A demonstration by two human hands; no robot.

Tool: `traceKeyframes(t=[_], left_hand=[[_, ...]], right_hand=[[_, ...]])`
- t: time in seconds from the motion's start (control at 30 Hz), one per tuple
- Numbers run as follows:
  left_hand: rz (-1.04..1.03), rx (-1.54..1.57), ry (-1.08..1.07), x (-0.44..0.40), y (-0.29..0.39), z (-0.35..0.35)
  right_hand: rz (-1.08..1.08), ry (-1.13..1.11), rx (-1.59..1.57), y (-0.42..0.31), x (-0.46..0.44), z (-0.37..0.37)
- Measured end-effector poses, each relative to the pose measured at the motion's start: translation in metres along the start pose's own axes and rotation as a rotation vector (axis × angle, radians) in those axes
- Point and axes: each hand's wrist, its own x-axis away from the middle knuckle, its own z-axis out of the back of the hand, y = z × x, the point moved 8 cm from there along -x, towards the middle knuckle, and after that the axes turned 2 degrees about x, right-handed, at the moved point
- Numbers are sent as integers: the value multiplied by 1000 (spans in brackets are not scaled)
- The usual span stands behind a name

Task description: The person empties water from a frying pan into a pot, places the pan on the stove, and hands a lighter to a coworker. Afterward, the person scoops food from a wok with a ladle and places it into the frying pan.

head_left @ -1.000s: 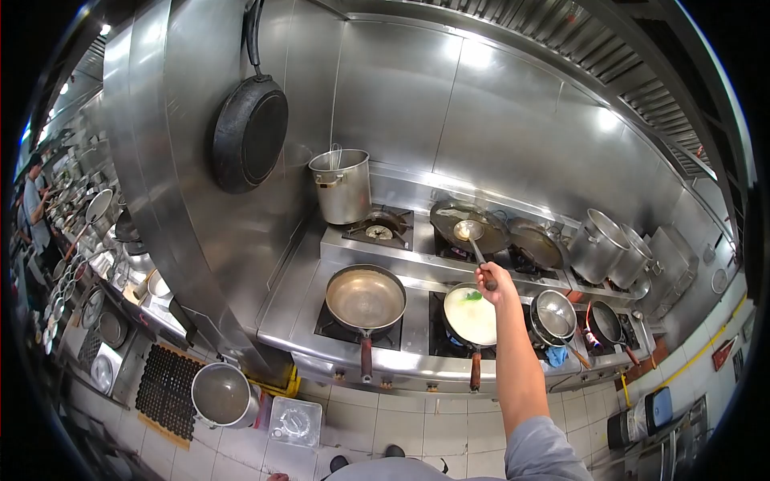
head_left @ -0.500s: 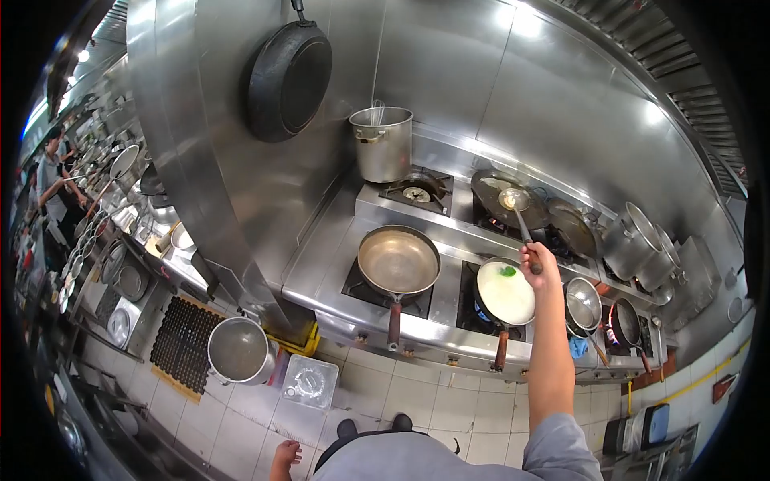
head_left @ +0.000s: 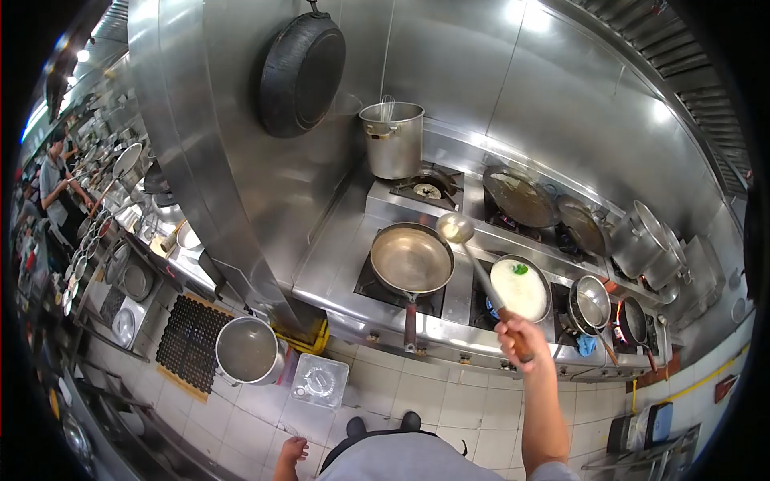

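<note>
My right hand (head_left: 523, 341) is wrapped round the wooden handle of a ladle (head_left: 455, 228). The ladle's bowl, with something pale in it, is over the right rim of a wide, bare-looking pan (head_left: 411, 258) on the front left burner. To the right, a pan of white liquid (head_left: 520, 289) with a green leaf in it sits on a lit burner. Low in the view, my left hand (head_left: 294, 449) hangs beside my body near the floor tiles, fingers loosely curled and apart, holding nothing.
Behind are a tall pot with a whisk (head_left: 393, 140), a dark wok (head_left: 520, 196) and more pots (head_left: 642, 240). A black pan (head_left: 303, 76) hangs on the steel wall. A large pot (head_left: 249, 350) stands on the floor. A co-worker (head_left: 56, 184) stands far left.
My right hand has drawn the ladle from the rear wok forward and left to the front left pan. My left hand has come into view. The whole view has shifted.
</note>
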Motion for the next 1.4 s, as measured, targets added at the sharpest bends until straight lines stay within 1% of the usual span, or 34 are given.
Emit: traceKeyframes(t=[0.1,0.17,0.23,0.33,0.37,0.43,0.47,0.5,0.57,0.63,0.67,0.7,0.73,0.77,0.83,0.87,0.93,0.97,1.03,1.07,1.13,1.17,1.23,1.27,1.3,1.37,1.4], left_hand=[[-42,-25,-16,-3,15,3],[-50,-52,-15,-7,24,8],[-53,-79,-18,-13,30,11],[-77,-101,-25,-19,39,16],[-78,-100,-25,-20,41,17],[-78,-55,-27,-20,45,18],[-77,-56,-25,-21,44,17],[-66,-59,-30,-22,41,15],[-52,-72,-40,-24,34,14],[2,-131,-75,-26,19,10],[11,-150,-83,-25,16,7],[4,-161,-85,-26,18,6],[30,-150,-112,-25,18,2],[59,-141,-138,-25,17,-2],[40,-168,-137,-28,25,-10],[10,-183,-146,-30,32,-16],[-43,-250,-167,-32,45,-26],[-51,-282,-172,-33,55,-30],[-53,-298,-251,-35,79,-49],[-92,-340,-282,-34,93,-58],[-127,-486,-321,-45,115,-74],[-163,-585,-353,-50,126,-83],[-180,-677,-394,-55,147,-100],[-202,-715,-424,-53,158,-109],[-204,-762,-448,-52,166,-118],[-207,-875,-498,-49,178,-139],[-213,-928,-523,-52,180,-148]], right_hand=[[-125,-58,106,42,-4,-15],[-172,-67,185,64,-15,-17],[-184,-43,187,84,-28,-21],[-40,65,573,105,-50,-14],[-39,64,574,113,-47,-17],[51,207,793,113,-39,-17],[-3,208,764,114,-32,-16],[-5,209,761,114,-31,-9],[20,193,754,113,-27,3],[50,231,786,121,-30,7],[113,248,880,130,-43,17],[182,265,973,126,-47,11],[134,270,892,128,-48,11],[140,280,882,124,-47,8],[42,176,562,131,-47,4],[46,191,549,128,-49,7],[-25,110,377,135,-56,11],[-12,132,356,136,-59,17],[-63,60,243,145,-68,17],[-48,91,215,145,-67,20],[8,82,-12,146,-58,24],[23,120,-46,148,-45,30],[31,109,-116,155,-13,34],[5,100,-129,170,5,43],[27,141,-154,184,28,57],[-62,157,-77,232,75,75],[-37,217,-111,253,97,84]])
